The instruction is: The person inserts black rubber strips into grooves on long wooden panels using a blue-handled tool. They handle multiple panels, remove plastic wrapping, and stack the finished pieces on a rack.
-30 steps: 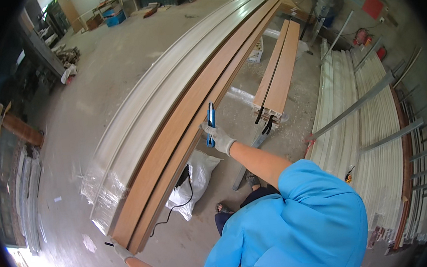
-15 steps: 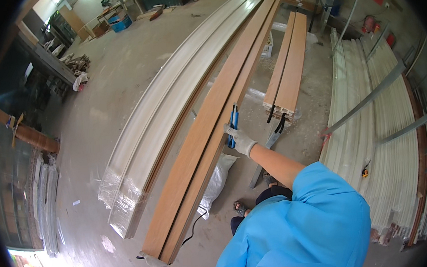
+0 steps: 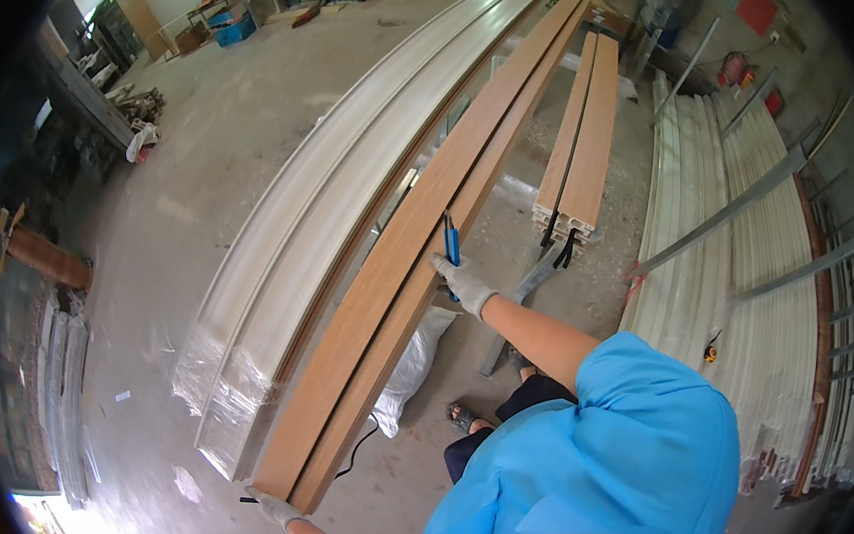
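Two long brown wood-grain boards (image 3: pixel 415 238) lie side by side on a raised stack, running from the near left to the far right. My right hand (image 3: pixel 463 284), in a light glove, holds a blue tool (image 3: pixel 451 243) upright against the right edge of the boards. My left hand (image 3: pixel 275 508), also gloved, rests at the near end of the boards and grips that end. A blue sleeve covers my right shoulder.
White plastic-wrapped panels (image 3: pixel 277 269) lie left of the boards. Two shorter brown boards (image 3: pixel 588 144) rest on the right. White profiles and metal bars (image 3: pixel 747 252) are stacked at the far right. A white sack (image 3: pixel 415 363) lies on the concrete floor beneath.
The view has shifted, so the boards sit further right in the picture. My right hand with the blue tool stays at the boards' right edge; my left hand remains at their near end.
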